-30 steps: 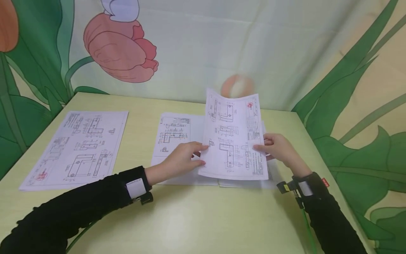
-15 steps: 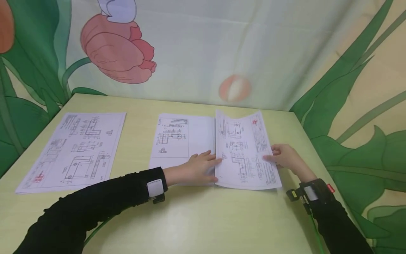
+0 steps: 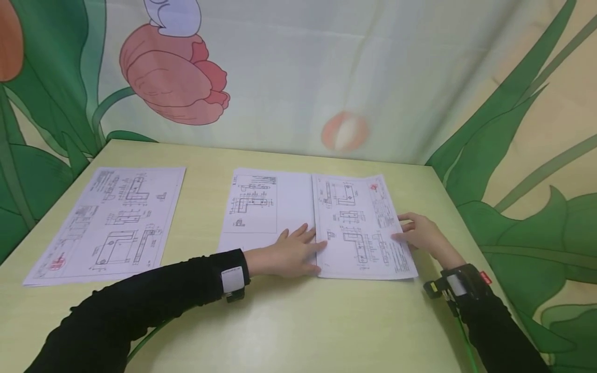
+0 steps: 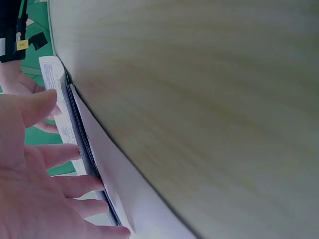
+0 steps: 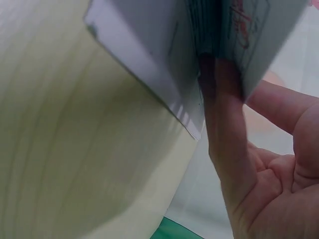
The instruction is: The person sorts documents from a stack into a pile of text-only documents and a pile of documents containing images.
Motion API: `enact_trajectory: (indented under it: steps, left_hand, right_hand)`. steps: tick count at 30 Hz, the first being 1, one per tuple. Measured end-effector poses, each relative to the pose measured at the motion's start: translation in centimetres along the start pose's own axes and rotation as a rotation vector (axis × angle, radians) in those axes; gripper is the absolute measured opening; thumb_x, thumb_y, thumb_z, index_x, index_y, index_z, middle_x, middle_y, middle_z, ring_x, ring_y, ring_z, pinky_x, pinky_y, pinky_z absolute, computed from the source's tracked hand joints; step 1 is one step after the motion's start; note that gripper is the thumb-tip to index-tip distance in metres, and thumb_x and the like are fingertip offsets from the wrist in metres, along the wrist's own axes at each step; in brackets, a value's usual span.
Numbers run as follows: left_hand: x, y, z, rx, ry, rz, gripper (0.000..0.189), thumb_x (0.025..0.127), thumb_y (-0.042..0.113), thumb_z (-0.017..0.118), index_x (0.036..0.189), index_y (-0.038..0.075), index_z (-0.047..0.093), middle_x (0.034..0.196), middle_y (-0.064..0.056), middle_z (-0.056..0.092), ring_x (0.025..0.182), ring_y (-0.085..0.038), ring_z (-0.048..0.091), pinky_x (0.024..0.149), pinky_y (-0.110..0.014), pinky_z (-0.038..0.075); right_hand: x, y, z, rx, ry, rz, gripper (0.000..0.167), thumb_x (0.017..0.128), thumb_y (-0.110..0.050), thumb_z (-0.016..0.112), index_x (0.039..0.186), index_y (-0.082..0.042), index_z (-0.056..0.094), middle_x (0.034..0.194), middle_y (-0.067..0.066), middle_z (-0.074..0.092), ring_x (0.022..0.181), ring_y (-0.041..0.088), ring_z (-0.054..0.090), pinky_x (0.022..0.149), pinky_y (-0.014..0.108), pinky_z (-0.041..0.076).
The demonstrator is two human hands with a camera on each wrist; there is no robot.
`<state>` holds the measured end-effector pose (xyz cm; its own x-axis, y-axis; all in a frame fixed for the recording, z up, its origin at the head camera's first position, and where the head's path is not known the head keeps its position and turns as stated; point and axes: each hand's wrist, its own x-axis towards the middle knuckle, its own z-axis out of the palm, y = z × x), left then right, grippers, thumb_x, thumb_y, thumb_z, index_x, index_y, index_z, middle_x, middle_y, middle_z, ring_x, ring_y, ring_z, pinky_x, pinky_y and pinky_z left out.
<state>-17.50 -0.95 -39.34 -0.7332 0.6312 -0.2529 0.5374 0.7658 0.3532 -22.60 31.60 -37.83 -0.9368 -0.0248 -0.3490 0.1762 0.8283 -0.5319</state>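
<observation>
A printed sheet of paper [image 3: 345,220] with technical drawings lies on the right stack, its right edge a little raised. My right hand [image 3: 422,235] pinches that edge; in the right wrist view the thumb [image 5: 281,104] is on one side of the sheet and a finger [image 5: 227,119] on the other. My left hand [image 3: 286,254] rests with spread fingers where the left page [image 3: 294,197] meets the sheet. Its thumb and a fingertip touch the sheet's left edge. That left page carries a smaller drawing in its upper left corner.
Another stack of drawing sheets [image 3: 107,223] with a red stamp lies at the left of the pale wooden table [image 3: 280,326]. A curtain [image 3: 275,77] printed with flowers and leaves hangs behind the table and at its sides.
The sheet, held up between both hands a second ago, has been lowered to the right onto the stack. My left hand has moved from gripping its left edge to resting flat there.
</observation>
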Motion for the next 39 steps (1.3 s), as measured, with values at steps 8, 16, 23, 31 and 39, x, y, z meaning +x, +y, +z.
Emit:
enact_trajectory:
  steps: [8,16,23,31,39]
  left_hand:
    - [-0.9,-0.3,0.4,0.023,-0.020,0.073,0.063,0.090,0.053,0.054,0.145,0.028,0.038,0.159,-0.006,0.013,0.146,-0.034,0.003,0.108,-0.068,0.010]
    - [-1.3,-0.1,-0.2,0.050,-0.059,0.104,0.062,0.091,0.053,0.053,0.145,0.029,0.037,0.157,-0.002,0.019,0.147,-0.029,0.005,0.109,-0.068,0.004]
    - [-1.3,0.2,-0.2,0.058,-0.085,0.092,0.065,0.090,0.056,0.053,0.147,0.031,0.034,0.158,-0.002,0.016,0.147,-0.028,0.004,0.110,-0.066,0.004]
    - [-1.2,0.3,-0.2,0.072,-0.082,0.102,0.066,0.090,0.055,0.053,0.148,0.031,0.031,0.158,-0.001,0.015,0.147,-0.027,0.005,0.110,-0.066,0.005]
    - [-1.7,-0.1,-0.6,0.028,0.000,0.107,0.066,0.090,0.050,0.056,0.147,0.026,0.035,0.158,-0.004,0.018,0.147,-0.027,0.011,0.112,-0.061,0.013]
  right_hand:
    - [-0.4,0.1,0.9,-0.064,0.013,-0.005,0.068,0.084,-0.017,0.070,0.137,0.008,0.036,0.119,0.033,0.055,0.091,0.033,0.064,0.075,0.038,0.053]
    - [-0.5,-1.2,1.2,-0.238,0.051,-0.029,0.070,0.082,-0.016,0.072,0.137,0.009,0.036,0.124,0.034,0.050,0.105,0.041,0.055,0.088,0.051,0.047]
    - [-1.9,-4.7,3.0,-0.420,0.009,-0.222,0.082,0.089,-0.031,0.064,0.145,0.010,0.021,0.149,0.034,0.020,0.137,0.051,0.020,0.109,0.060,0.020]
    - [-3.7,-4.7,5.5,-0.592,-0.069,-0.380,0.079,0.096,-0.042,0.050,0.146,0.010,0.017,0.152,0.034,0.009,0.138,0.054,0.006,0.109,0.062,0.018]
    - [-4.2,-4.1,5.8,-0.505,-0.114,-0.384,0.077,0.098,-0.042,0.046,0.147,0.008,0.015,0.154,0.030,0.004,0.139,0.052,0.003,0.110,0.061,0.014]
